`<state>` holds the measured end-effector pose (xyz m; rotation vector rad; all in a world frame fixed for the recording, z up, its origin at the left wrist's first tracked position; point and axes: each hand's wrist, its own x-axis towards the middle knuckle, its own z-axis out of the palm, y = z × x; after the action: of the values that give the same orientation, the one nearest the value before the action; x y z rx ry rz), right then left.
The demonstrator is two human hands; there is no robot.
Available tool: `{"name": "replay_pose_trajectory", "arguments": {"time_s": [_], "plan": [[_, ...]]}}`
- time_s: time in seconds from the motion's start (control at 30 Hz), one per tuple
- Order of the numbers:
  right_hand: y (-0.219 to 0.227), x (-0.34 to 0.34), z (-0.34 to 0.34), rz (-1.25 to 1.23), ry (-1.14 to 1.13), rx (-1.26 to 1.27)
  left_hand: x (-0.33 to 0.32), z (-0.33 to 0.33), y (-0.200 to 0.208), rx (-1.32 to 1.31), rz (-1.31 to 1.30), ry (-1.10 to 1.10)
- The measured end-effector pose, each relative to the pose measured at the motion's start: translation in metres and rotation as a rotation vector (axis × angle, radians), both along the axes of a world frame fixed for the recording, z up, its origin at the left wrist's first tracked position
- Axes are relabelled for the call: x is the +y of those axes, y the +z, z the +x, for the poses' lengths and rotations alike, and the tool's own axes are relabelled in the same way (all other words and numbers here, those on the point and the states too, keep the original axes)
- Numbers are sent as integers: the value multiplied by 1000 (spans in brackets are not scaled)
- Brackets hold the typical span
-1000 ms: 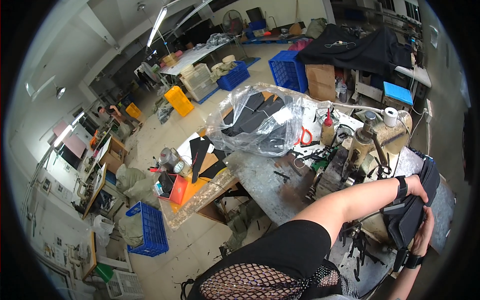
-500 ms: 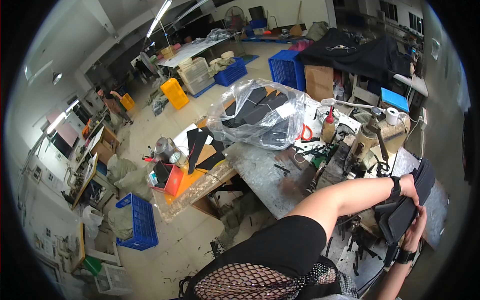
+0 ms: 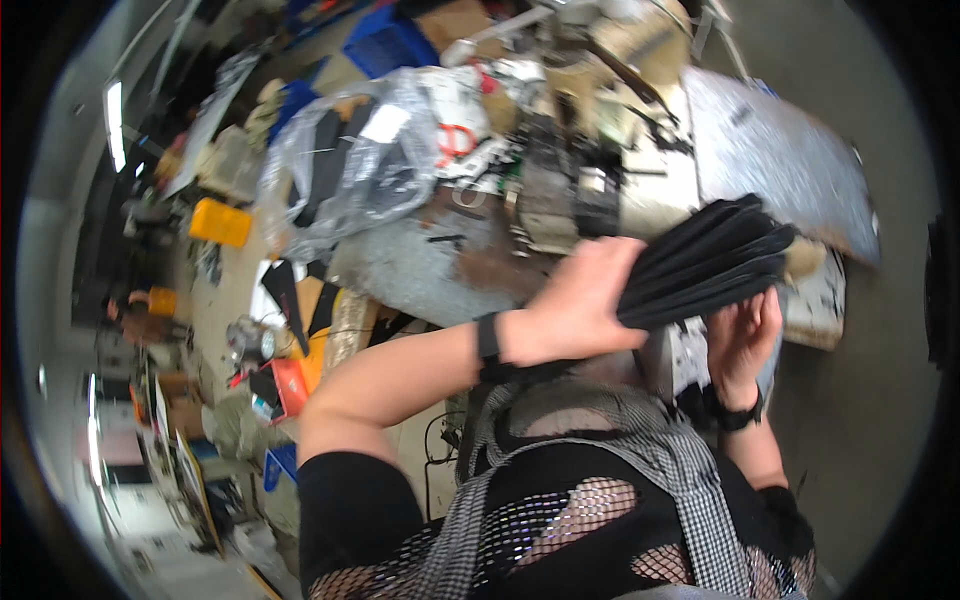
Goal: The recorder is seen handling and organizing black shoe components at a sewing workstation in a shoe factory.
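A thick stack of limp black pieces (image 3: 705, 262), fanned out in folds at its far end, is held up over the work table. My left hand (image 3: 580, 305) grips its near left end, thumb underneath and fingers over the top. Just below the stack's right part is my right hand (image 3: 745, 345), its fingers pointing up and its thumb apart from them. Its fingertips come close to the stack's lower edge; whether they touch it I cannot tell. Behind the stack stands a sewing-type machine (image 3: 640, 110), partly hidden and blurred.
A clear plastic bag of black pieces (image 3: 350, 165) lies on the metal tabletop (image 3: 410, 265), with red-handled scissors (image 3: 456, 142) beside it. A bare metal sheet (image 3: 775, 150) extends at the right. A red box (image 3: 290, 388) sits on the left side table. Another person (image 3: 140, 322) stands far left.
My view has swung round. The black stack has come away from the right edge of the table, nearer my body. Both hands were on it before; my right hand has loosened.
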<state>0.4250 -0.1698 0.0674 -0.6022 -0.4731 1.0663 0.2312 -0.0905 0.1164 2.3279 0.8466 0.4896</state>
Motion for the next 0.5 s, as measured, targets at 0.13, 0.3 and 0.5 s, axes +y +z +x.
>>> {"name": "replay_pose_trajectory", "arguments": {"time_s": [0.13, 0.3, 0.5], "plan": [[-28, -1, -2, -75, -92, -625, 2, -45, -21, 166, 108, -93], [-75, -10, -29, -339, 43, -1068, 4, -64, -68, 413, 56, -160], [-81, -14, -64, -452, -49, -1442, -1, -81, -89, 460, 308, -100]]}}
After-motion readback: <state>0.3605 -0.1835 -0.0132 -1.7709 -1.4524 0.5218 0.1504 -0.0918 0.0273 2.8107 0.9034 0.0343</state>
